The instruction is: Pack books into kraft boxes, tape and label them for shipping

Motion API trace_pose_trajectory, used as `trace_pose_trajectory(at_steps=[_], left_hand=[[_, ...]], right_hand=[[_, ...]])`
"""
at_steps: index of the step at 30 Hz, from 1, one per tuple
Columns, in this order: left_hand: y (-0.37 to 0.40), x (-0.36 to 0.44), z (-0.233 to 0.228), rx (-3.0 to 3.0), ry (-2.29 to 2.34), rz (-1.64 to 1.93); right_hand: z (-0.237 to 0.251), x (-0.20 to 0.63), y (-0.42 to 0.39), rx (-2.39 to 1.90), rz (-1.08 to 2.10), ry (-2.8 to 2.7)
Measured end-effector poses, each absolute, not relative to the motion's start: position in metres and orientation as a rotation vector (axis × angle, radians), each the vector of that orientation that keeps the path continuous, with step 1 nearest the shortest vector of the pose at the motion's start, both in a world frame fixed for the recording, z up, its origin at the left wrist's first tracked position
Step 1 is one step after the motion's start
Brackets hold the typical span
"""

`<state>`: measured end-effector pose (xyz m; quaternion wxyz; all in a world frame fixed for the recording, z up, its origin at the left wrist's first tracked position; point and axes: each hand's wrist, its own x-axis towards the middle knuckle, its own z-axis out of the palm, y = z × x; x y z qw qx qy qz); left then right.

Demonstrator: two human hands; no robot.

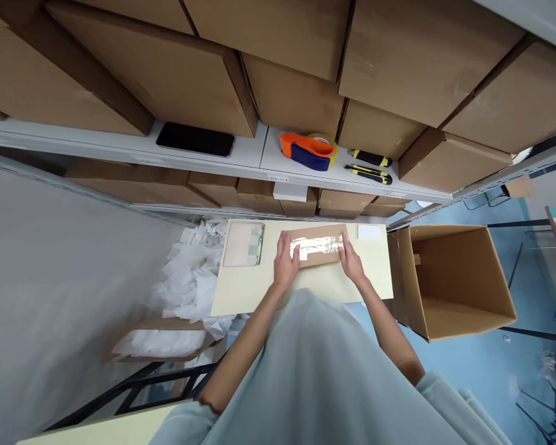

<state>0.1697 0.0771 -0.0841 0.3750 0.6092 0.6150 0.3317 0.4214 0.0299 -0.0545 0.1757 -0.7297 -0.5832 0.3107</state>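
Small cardboard box (pixel 319 246), clear tape along its top, lying near far edge of pale surface (pixel 241 290). Left hand (pixel 285 262) flat against box's left end, fingers spread loosely, pressing rather than gripping. Right hand (pixel 352 259) likewise laid on right end, fingers extended. Flat packet (pixel 243 245) toward far left corner; white label (pixel 369 232) at far right corner. Open carton (pixel 449 278) just beside right edge. Tape dispenser (pixel 306 149) on shelf above.

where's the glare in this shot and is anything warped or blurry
Head view: the strongest glare sits on the clear tape along the top of the small cardboard box between the left hand and right hand. The shelf edge and stacked boxes bow outward, a wide-angle distortion. The grey wall at left is smeared and soft. Light is even, with only faint shadows.
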Motion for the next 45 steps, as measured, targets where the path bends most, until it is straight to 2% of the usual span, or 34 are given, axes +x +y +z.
trace_pose_trajectory(at_steps=[5,14,21,30,38,45], left_hand=[[0.102,0.176,-0.085,1.546,1.562,0.907],[0.050,0.149,-0.073,1.570,1.501,0.949],[0.040,0.185,-0.046,1.686,1.436,0.953],[0.054,0.152,-0.100,1.547,1.550,0.873],[0.063,0.181,-0.108,1.590,1.510,0.878],[0.116,0.166,-0.121,1.485,1.563,0.775]], right_hand=[[-0.046,0.430,0.051,-2.061,0.908,-1.675],[-0.034,0.398,-0.034,-2.142,0.853,-1.615],[-0.043,0.423,-0.045,-2.047,0.861,-1.439],[-0.056,0.393,-0.026,-2.218,0.750,-1.724],[-0.078,0.438,0.008,-2.027,0.851,-1.680],[-0.081,0.417,0.052,-2.140,0.855,-1.711]])
